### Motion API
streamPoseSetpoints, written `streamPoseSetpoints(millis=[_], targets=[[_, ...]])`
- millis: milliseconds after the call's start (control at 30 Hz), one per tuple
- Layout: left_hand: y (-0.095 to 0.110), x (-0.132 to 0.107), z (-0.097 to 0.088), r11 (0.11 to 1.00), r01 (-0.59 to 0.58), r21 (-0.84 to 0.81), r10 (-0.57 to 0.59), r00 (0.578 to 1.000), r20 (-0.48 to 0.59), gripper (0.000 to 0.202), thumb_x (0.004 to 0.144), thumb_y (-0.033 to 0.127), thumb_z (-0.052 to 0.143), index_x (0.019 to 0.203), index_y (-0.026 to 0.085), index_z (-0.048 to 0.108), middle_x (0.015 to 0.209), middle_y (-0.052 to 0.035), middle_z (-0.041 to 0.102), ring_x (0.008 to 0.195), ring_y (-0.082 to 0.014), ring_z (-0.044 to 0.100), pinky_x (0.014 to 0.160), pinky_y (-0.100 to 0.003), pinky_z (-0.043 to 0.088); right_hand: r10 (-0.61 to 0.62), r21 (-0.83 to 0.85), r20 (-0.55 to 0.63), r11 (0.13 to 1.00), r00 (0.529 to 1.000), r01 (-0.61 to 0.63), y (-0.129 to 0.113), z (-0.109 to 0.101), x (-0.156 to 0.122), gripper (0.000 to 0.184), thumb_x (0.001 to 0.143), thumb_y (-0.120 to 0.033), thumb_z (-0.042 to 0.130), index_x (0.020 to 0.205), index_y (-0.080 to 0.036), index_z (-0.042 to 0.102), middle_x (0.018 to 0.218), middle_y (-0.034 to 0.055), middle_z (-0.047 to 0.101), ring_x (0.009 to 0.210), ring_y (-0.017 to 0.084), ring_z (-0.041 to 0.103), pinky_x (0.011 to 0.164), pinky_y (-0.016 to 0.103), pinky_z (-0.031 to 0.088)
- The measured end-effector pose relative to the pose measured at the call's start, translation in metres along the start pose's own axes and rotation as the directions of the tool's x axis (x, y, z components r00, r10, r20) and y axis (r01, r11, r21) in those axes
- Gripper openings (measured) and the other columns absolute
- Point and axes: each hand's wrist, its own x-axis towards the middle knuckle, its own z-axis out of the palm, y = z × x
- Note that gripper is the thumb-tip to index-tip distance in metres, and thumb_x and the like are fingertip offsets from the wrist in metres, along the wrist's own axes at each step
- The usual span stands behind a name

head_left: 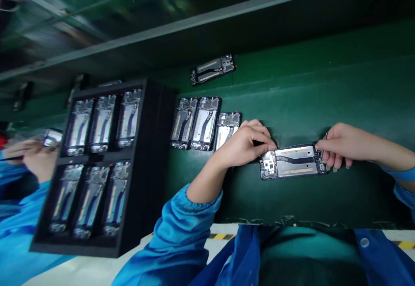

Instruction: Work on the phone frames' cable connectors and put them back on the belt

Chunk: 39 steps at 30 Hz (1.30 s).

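Opened phones (205, 123), seemingly a tray (139, 191), on green bench (356, 91)

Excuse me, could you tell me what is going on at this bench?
A person's left hand is at the circuit-board end of an opened, rectangular, black-framed phone unit lying on the green tabletop; the right hand is at its other end. Three similar units lie side by side to the left, another lies behind them, and a black compartmented tray holds six more.
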Motion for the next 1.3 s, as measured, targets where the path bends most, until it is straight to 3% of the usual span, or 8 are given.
streamPoseSetpoints(millis=[300, 500, 833, 933, 1133, 1300], targets=[[0.006, 0.010, -0.006, 0.999, -0.006, 0.041, 0.003, 0.998, 0.066, 0.018, 0.094, 0.032, 0.066, 0.086, 0.024, 0.079, 0.089, -0.0014, 0.077, 0.093, -0.0202, 0.059, 0.095, -0.038, 0.039, -0.024, 0.006, -0.012, 1.000, 1.000, 0.024, -0.003, 0.002, 0.000, 0.033, 0.086, -0.030, 0.061, 0.059, -0.013, 0.071, 0.070, 0.0138, 0.077, 0.051, 0.016, 0.071, 0.030, 0.017, 0.039], [0.016, 0.019, 0.000, 0.986, -0.045, 0.161, 0.032, 0.996, 0.082, 0.017, 0.096, 0.026, 0.063, 0.091, 0.027, 0.079, 0.095, 0.0000, 0.076, 0.097, -0.0204, 0.058, 0.092, -0.039, 0.034, -0.068, 0.025, -0.015, 0.997, 0.998, 0.069, 0.000, 0.004, 0.002, 0.032, 0.084, -0.027, 0.057, 0.058, -0.014, 0.070, 0.066, 0.0126, 0.076, 0.049, 0.015, 0.070, 0.030, 0.015, 0.039], [0.049, 0.066, 0.021, 0.956, -0.167, 0.241, 0.139, 0.982, 0.128, 0.022, 0.092, 0.015, 0.060, 0.085, 0.025, 0.079, 0.088, 0.0010, 0.077, 0.093, -0.0209, 0.059, 0.083, -0.037, 0.033, -0.090, 0.009, -0.033, 0.996, 0.995, 0.090, -0.004, 0.004, -0.001, 0.031, 0.085, -0.023, 0.057, 0.058, -0.014, 0.070, 0.061, 0.0101, 0.074, 0.048, 0.014, 0.069, 0.034, 0.017, 0.046], [0.045, 0.068, 0.017, 0.968, -0.146, 0.205, 0.123, 0.985, 0.122, 0.017, 0.094, 0.021, 0.063, 0.089, 0.026, 0.079, 0.090, 0.0020, 0.078, 0.093, -0.0203, 0.061, 0.086, -0.037, 0.036, -0.092, 0.016, -0.036, 0.996, 0.995, 0.093, -0.004, 0.004, 0.000, 0.030, 0.084, -0.023, 0.058, 0.057, -0.015, 0.068, 0.062, 0.0096, 0.075, 0.048, 0.015, 0.069, 0.034, 0.017, 0.046], [0.017, 0.043, -0.007, 0.998, -0.053, 0.028, 0.047, 0.982, 0.183, 0.014, 0.092, 0.032, 0.069, 0.089, 0.026, 0.082, 0.091, -0.0010, 0.079, 0.092, -0.0199, 0.063, 0.094, -0.038, 0.044, -0.111, 0.007, -0.020, 0.994, 0.994, 0.112, -0.005, 0.006, 0.000, 0.031, 0.085, -0.024, 0.058, 0.057, -0.015, 0.068, 0.063, 0.0106, 0.075, 0.049, 0.015, 0.070, 0.035, 0.018, 0.048], [0.015, 0.036, -0.006, 0.998, -0.057, 0.026, 0.052, 0.985, 0.164, 0.018, 0.093, 0.035, 0.067, 0.087, 0.026, 0.081, 0.089, -0.0014, 0.078, 0.091, -0.0205, 0.061, 0.096, -0.040, 0.044, -0.112, 0.016, -0.024, 0.994, 0.993, 0.113, -0.004, 0.006, 0.000, 0.033, 0.086, -0.025, 0.059, 0.055, -0.016, 0.068, 0.062, 0.0104, 0.075, 0.046, 0.015, 0.068, 0.035, 0.018, 0.047]])
